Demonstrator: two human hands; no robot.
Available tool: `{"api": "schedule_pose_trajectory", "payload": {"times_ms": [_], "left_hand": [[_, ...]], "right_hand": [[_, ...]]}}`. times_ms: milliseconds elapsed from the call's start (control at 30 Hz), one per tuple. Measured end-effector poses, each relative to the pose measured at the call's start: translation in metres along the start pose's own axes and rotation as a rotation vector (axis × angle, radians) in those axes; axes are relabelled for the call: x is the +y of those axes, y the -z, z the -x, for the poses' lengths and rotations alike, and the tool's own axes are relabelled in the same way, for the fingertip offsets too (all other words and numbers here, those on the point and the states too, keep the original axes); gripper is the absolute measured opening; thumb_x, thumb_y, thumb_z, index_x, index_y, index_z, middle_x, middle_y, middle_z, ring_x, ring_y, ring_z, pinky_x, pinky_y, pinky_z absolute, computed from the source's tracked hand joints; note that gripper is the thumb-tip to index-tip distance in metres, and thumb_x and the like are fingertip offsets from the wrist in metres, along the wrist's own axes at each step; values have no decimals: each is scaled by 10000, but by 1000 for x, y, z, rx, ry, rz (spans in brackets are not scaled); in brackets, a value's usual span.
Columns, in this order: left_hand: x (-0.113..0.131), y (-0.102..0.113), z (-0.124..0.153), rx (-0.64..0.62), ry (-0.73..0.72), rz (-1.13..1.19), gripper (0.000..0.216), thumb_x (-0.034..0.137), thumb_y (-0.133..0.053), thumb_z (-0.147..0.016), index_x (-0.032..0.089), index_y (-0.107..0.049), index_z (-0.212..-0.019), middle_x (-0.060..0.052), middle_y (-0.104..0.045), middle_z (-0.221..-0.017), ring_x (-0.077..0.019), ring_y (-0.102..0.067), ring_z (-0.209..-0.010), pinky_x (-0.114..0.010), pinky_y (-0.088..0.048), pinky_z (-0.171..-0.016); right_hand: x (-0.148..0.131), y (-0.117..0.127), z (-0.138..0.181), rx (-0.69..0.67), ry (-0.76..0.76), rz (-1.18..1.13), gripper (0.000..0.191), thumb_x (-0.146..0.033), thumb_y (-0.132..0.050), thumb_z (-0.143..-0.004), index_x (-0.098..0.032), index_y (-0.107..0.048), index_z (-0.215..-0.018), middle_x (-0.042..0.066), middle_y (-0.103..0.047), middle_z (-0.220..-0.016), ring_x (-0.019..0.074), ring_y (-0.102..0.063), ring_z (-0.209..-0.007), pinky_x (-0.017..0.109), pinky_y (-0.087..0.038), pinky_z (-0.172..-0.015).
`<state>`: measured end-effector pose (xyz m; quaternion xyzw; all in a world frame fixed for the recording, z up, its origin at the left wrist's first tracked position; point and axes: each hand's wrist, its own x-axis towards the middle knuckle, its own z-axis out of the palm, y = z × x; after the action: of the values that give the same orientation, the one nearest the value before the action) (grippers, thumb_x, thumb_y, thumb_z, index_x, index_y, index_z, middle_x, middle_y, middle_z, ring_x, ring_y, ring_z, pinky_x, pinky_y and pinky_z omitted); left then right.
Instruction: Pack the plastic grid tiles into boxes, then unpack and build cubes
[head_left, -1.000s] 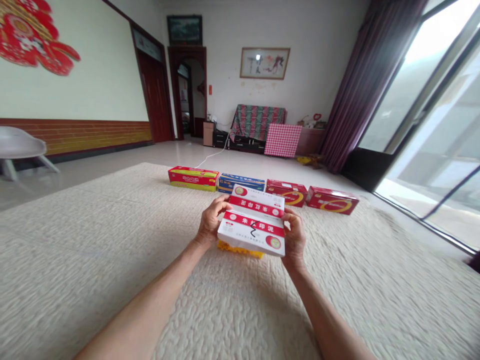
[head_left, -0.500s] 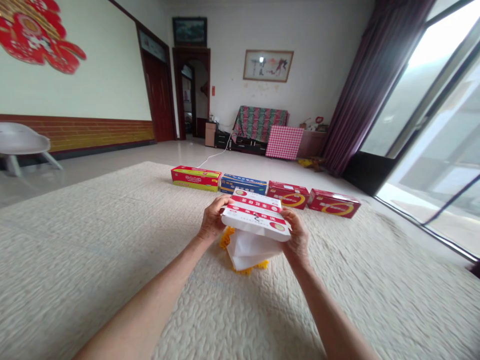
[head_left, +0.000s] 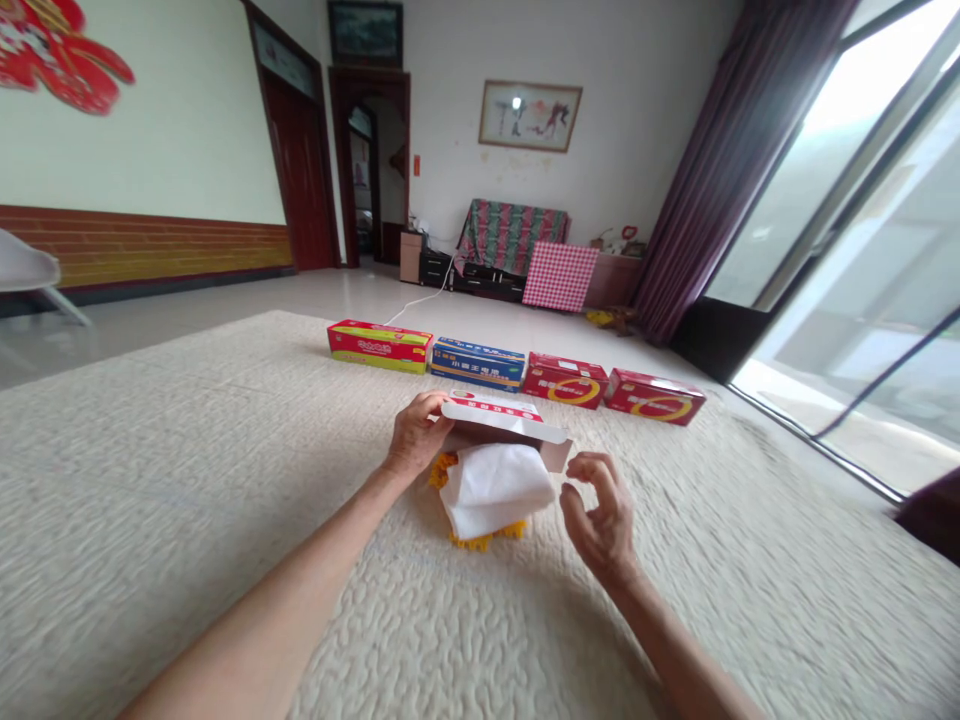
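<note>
The left hand pinches the left end of the white-and-red box, thumb and fingers closed on its edge. The right hand has hold of nothing: its fingers are bent, with a clear gap between thumb and forefinger. It is just beside the box's right-hand flap; whether a fingertip touches the flap I cannot tell.

The box is tilted above the mat, its open side towards the wearer, showing a brown inner face. White wrapping bulges at that opening, creased and loose; how much of it lies inside is hidden, as is anything it may wrap. A yellow thing with a bumpy edge shows under and to the left of the wrapping, mostly covered, so its full shape cannot be made out.

Beyond the hands, four boxes stand in a row: a red-and-green box, a blue box, a middle red box and an end red box. Their contents cannot be seen. Farther off, a patterned cloth hides what it drapes. A pale chair is cut off at the left edge.
</note>
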<state>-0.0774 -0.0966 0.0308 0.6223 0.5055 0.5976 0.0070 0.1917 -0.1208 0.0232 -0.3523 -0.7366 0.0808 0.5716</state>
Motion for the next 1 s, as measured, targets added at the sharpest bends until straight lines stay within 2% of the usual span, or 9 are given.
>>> {"api": "schedule_pose_trajectory", "payload": {"times_ms": [67, 167, 267, 567, 700, 867, 1000], "left_hand": [[1, 0, 0, -21, 38, 11, 199, 392, -600, -832, 209, -671, -864, -56, -701, -1047, -160, -678, -869, -220, -557, -623], [3, 1, 0, -33, 70, 34, 231, 411, -591, -842, 211, -676, -920, -53, -700, -1069, -141, -673, -795, -217, -551, -622], [5, 2, 0, -41, 77, 41, 227, 407, -590, -846, 220, -678, -940, -41, -703, -1077, -139, -671, -795, -216, -545, -634], [3, 3, 0, -65, 143, -6, 168, 330, -580, -837, 209, -663, -920, -16, -730, -903, -154, -675, -784, -244, -530, -695], [10, 4, -2, -21, 168, 27, 165, 345, -576, -828, 205, -639, -889, -1, -716, -847, -145, -664, -740, -242, -520, -690], [29, 6, -7, 14, 184, 100, 214, 412, -562, -832, 204, -609, -841, -3, -706, -783, -161, -660, -709, -257, -514, -679], [44, 8, -10, -54, 169, 129, 222, 416, -533, -856, 205, -596, -828, 14, -697, -746, -151, -644, -713, -229, -487, -659]], "right_hand": [[-11, 7, 4, -192, 175, 43, 239, -128, -525, -732, -212, -541, -955, 84, -569, -1044, 236, -567, -982, 424, -504, -822], [-20, 5, 6, -468, 323, 109, 519, -95, -531, -707, -196, -490, -1214, 143, -520, -1293, 297, -485, -1212, 506, -454, -969], [-17, -3, 5, -563, 381, 198, 605, -65, -520, -710, -192, -458, -1298, 142, -520, -1345, 308, -440, -1277, 539, -413, -1028], [-5, -26, -7, -551, 350, 323, 275, -114, -458, -885, -189, -557, -1130, 115, -628, -1132, 272, -561, -1078, 456, -480, -903], [-9, -30, -21, -458, 328, 291, 243, -145, -418, -917, -176, -542, -1123, 114, -626, -1069, 249, -581, -980, 424, -477, -868], [-23, -21, -46, -277, 248, 265, 272, -194, -394, -921, -169, -484, -1177, 122, -627, -1044, 246, -586, -952, 403, -485, -833], [-34, -4, -64, -264, 232, 325, 245, -225, -378, -921, -165, -502, -1123, 123, -641, -1002, 249, -595, -906, 400, -482, -799]]}}
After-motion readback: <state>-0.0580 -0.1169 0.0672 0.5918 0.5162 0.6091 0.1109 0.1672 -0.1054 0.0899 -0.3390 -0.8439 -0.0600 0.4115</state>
